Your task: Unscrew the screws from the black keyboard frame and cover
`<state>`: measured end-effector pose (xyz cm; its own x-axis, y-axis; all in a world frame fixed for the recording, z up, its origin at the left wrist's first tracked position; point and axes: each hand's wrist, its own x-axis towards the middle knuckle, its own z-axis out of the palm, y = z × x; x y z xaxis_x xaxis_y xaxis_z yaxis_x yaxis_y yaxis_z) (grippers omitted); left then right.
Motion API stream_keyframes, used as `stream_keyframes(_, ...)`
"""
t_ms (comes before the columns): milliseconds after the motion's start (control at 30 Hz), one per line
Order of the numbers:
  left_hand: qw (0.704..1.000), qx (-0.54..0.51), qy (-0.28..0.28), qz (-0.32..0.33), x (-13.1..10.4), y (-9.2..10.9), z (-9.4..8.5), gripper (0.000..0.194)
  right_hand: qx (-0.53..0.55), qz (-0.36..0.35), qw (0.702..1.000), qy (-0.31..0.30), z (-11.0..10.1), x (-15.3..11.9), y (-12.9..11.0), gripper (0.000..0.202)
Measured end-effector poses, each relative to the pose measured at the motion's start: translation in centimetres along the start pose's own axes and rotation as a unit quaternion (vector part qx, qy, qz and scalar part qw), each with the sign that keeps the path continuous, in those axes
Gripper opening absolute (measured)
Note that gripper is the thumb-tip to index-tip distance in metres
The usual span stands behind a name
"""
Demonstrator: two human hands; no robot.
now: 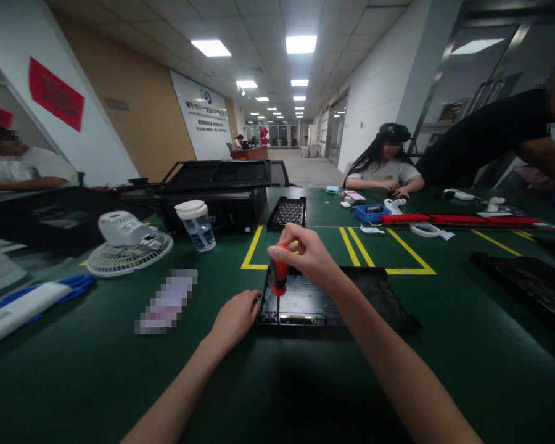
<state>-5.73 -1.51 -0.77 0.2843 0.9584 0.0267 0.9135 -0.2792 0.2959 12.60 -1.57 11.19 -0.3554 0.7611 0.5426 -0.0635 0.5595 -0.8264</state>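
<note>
My right hand [305,254] grips the top of a red and black screwdriver [279,277], which stands nearly upright. Its shaft points down at the left part of a black panel [361,290] lying on the green table. Near the shaft's lower end, a narrow shiny strip runs along the panel's front side. My left hand [237,314] rests at the panel's left edge, fingertips against it; whether its fingers pinch the edge is hard to see.
On the green table [120,376] are a white fan [129,243], a lidded cup [197,225], a black case [217,206], a small black tray [289,213], a blue box [370,213] and another black panel [527,283]. Several people are around the table.
</note>
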Motion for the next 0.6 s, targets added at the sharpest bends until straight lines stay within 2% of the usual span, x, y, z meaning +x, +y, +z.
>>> stream_keyframes(600,1.000,0.001,0.003,0.002,0.01,-0.07,0.05,0.030,-0.063,0.001,0.995,0.076,0.62,-0.10,-0.16,0.031)
